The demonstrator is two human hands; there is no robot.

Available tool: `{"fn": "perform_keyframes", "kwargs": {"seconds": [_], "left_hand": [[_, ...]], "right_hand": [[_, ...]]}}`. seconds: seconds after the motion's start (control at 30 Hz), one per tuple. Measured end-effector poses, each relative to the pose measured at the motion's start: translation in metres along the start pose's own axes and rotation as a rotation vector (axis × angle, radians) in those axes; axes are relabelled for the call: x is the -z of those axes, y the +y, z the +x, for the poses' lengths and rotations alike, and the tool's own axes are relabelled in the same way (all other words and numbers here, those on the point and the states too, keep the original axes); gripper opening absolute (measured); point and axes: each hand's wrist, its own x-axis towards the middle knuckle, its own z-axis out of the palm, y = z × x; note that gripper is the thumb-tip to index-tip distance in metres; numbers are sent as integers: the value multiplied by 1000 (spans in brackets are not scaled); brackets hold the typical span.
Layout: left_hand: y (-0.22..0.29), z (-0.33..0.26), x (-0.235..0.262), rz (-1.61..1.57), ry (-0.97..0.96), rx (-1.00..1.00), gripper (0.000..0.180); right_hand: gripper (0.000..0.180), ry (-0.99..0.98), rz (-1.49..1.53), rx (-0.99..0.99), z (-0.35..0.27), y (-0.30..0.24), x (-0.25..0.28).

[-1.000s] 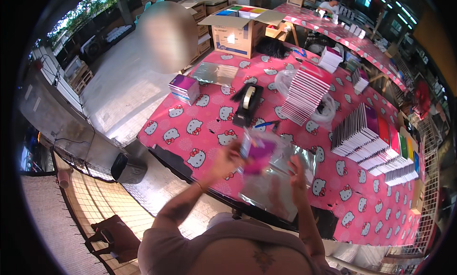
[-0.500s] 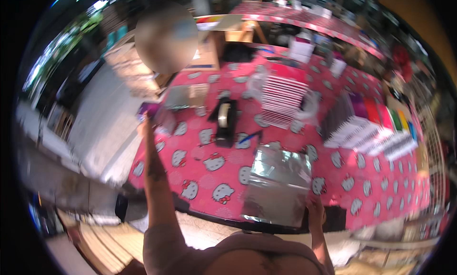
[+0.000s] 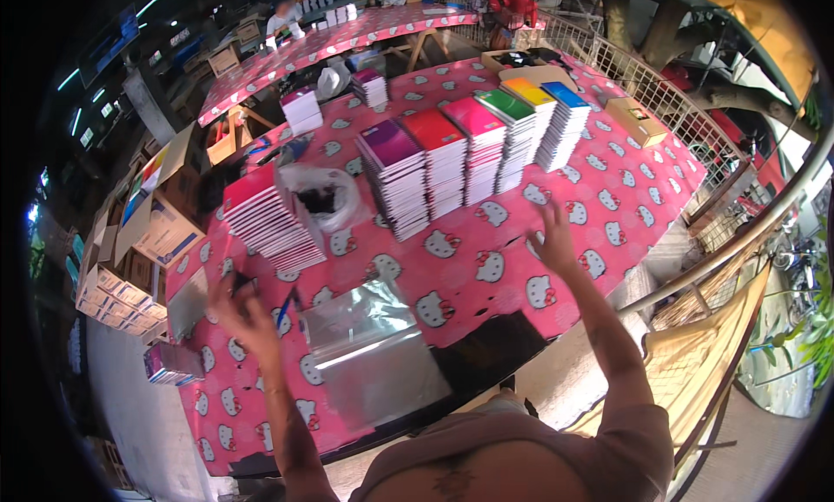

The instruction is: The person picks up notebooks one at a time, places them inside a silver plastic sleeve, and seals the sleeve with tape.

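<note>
My left hand point(image 3: 248, 321) is over the left part of the table with its fingers apart and holds nothing. A dark thing behind its fingers is mostly hidden. Close by lie a blue pen point(image 3: 284, 311) and a pile of clear plastic sleeves point(image 3: 378, 372). My right hand point(image 3: 554, 241) reaches forward, fingers spread and nothing in them, in front of a row of spiral notebook stacks. Their covers run from a purple stack point(image 3: 395, 185) through red, pink and green to yellow and a blue stack point(image 3: 563, 124). A separate stack of red notebooks point(image 3: 274, 228) rises beyond my left hand.
A pink patterned cloth covers the table point(image 3: 486, 280). A white plastic bag point(image 3: 334, 198) sits beside the red stack. Small purple packs point(image 3: 174, 363) stand at the left edge. Cardboard boxes point(image 3: 161, 228) are at the left, a carton point(image 3: 636, 122) at the far right. A person point(image 3: 284, 20) is far off.
My view has swung to the right. My left hand has come back from the purple thing at the table's left edge. The right hand has left the sleeves' corner and moved forward, toward the notebook stacks.
</note>
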Motion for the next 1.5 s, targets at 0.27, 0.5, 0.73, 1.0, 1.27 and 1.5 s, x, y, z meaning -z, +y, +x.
{"fn": "perform_keyframes", "kwargs": {"seconds": [0.27, 0.5, 0.73, 1.0, 1.27, 1.5], "left_hand": [[361, 5, -276, -559, -400, -442, 58], [453, 30, -468, -149, -470, -508, 39], [471, 43, -437, -417, -540, -430, 30], [358, -209, -224, -620, -962, -362, 38], [352, -99, -303, -141, -582, -194, 56], [337, 20, -296, 20, -450, -463, 36]], "right_hand": [[79, 54, -368, -66, 207, 164, 32], [34, 96, -404, 105, 233, 209, 69], [37, 143, 595, -72, 84, 242, 105], [34, -571, 750, 72, -16, 225, -33], [59, 110, 90, 402, 191, 92, -4], [40, 181, 154, 564, 158, 105, 31]]}}
